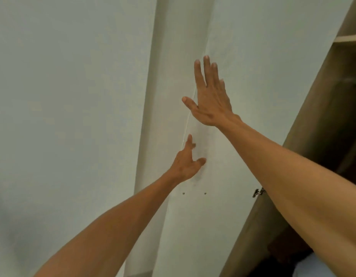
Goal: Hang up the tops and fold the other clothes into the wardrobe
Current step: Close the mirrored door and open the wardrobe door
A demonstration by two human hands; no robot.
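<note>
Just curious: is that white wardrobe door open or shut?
Open: the white door stands swung away from the brown frame, its hinge exposed, and a shelf shows inside.

A: What is worn on the arms?
B: Nothing; both forearms are bare, without sleeves. Left hand [186, 162] and right hand [210, 96]: no rings, no gloves, nails short.

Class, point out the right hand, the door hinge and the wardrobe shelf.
right hand [212, 100]: head view, back of hand.
door hinge [258, 192]: head view, metal bracket.
wardrobe shelf [347, 38]: head view, front edge.
</note>
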